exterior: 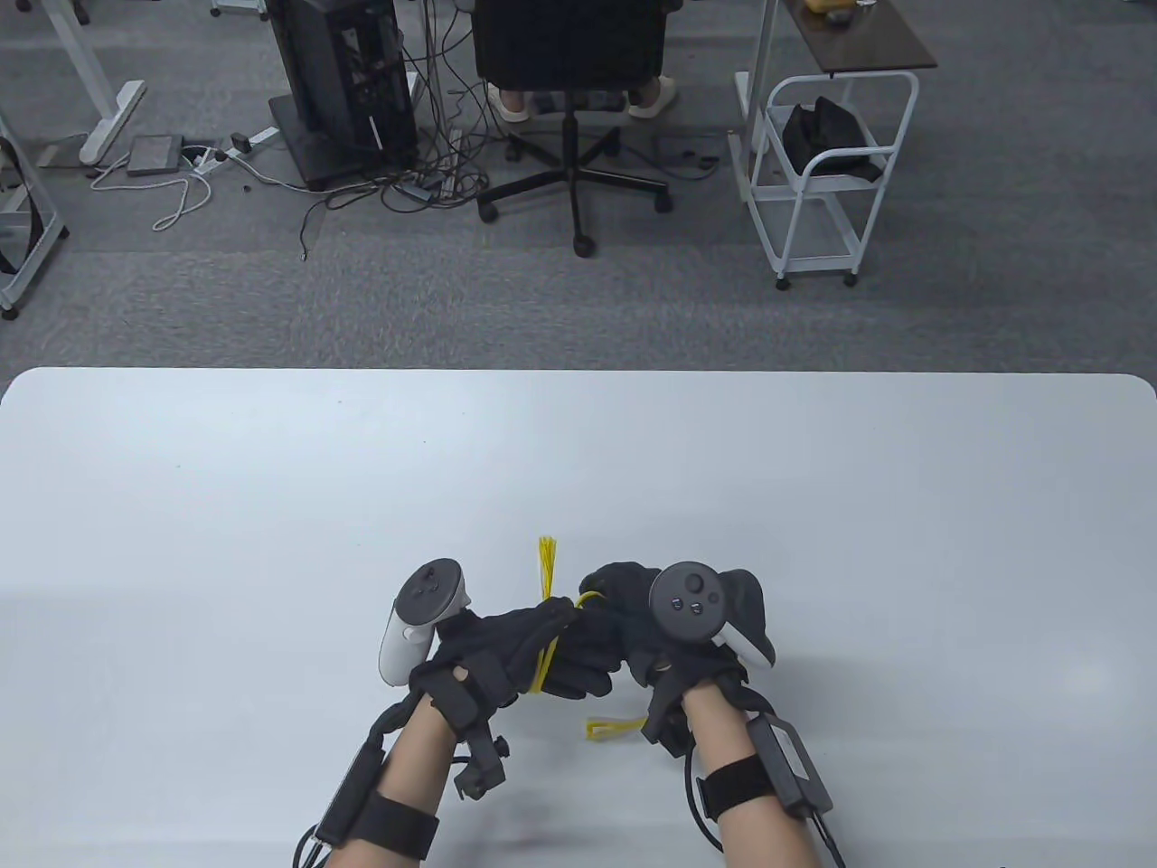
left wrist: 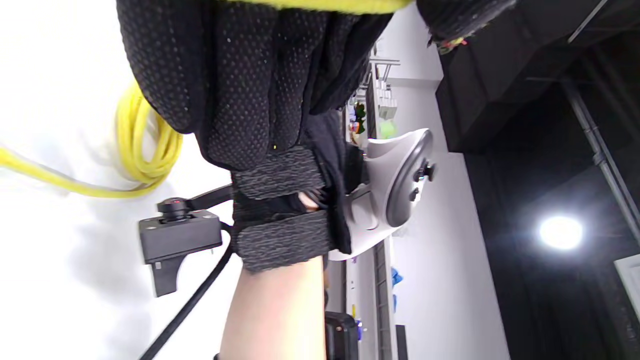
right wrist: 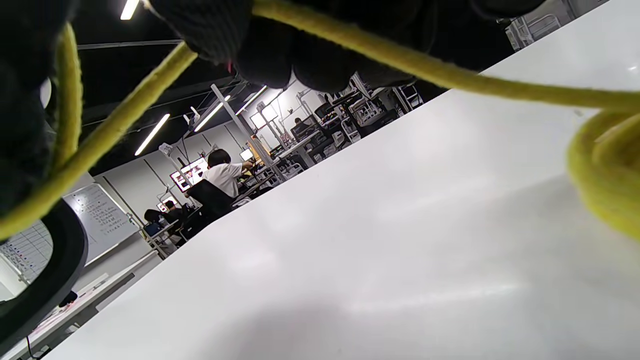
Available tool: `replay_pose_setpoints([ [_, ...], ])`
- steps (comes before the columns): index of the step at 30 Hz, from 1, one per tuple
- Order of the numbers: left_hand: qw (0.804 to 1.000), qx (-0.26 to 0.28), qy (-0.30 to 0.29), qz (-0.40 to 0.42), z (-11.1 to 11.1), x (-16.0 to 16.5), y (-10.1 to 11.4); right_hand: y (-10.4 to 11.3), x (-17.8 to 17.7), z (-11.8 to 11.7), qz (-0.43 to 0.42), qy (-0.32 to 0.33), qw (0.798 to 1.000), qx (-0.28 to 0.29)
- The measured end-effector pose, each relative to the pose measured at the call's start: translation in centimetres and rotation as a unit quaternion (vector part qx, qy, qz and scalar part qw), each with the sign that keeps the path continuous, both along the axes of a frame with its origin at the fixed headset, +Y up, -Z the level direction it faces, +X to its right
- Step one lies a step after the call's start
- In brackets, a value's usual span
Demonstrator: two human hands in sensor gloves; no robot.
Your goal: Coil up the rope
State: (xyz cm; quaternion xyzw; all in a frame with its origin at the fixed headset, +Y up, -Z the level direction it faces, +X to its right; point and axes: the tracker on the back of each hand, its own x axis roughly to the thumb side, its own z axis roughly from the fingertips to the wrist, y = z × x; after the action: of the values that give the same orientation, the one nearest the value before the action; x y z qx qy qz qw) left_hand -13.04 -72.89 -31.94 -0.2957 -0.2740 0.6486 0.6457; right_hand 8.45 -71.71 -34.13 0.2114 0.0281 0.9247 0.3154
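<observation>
A thin yellow rope (exterior: 546,568) is wound in several turns around my left hand (exterior: 533,646), near the front middle of the white table (exterior: 271,506). Loop ends stick up past the fingers and a short loop (exterior: 610,726) lies on the table below the hands. My right hand (exterior: 624,601) pinches a strand (exterior: 589,597) beside the left hand. In the left wrist view the yellow loops (left wrist: 145,145) hang by the right glove. In the right wrist view a strand (right wrist: 400,62) runs under the gloved fingertips (right wrist: 280,55).
Beyond the table's far edge the floor holds an office chair (exterior: 569,54) with a seated person, a computer tower (exterior: 343,81) with cables, and a white wire cart (exterior: 827,172).
</observation>
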Motion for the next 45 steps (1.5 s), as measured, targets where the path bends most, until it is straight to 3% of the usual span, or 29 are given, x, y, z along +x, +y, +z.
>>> replay_pose_setpoints([
  [7,0.999,-0.002,-0.002,-0.032,-0.1,-0.4,-0.1,0.3,-0.1,0.2,-0.027,-0.003,1.000,0.012],
  [14,0.990,-0.018,0.006,-0.137,-0.3,-0.8,-0.8,0.9,-0.8,0.6,-0.081,0.011,0.996,0.029],
  [18,0.990,-0.032,0.082,-0.111,-0.3,-1.9,-0.8,1.1,-2.0,1.2,-0.107,0.038,0.992,0.048],
  [23,0.981,0.003,0.152,-0.119,-0.5,-3.1,-0.5,1.1,-3.5,2.0,-0.104,0.065,0.990,0.064],
  [28,0.964,0.044,0.248,-0.080,-0.4,-4.1,0.1,0.5,-4.5,2.3,-0.066,0.093,0.992,0.061],
  [35,0.957,0.072,0.279,-0.037,-0.3,-4.6,0.8,-0.3,-5.5,2.4,-0.008,0.117,0.992,0.043],
  [39,0.954,0.083,0.287,0.011,-0.1,-4.7,0.9,-0.9,-5.8,2.4,0.018,0.124,0.992,0.027],
  [45,0.963,0.038,0.223,0.145,-0.1,-4.0,0.6,-1.1,-5.8,2.3,0.049,0.122,0.991,0.015],
])
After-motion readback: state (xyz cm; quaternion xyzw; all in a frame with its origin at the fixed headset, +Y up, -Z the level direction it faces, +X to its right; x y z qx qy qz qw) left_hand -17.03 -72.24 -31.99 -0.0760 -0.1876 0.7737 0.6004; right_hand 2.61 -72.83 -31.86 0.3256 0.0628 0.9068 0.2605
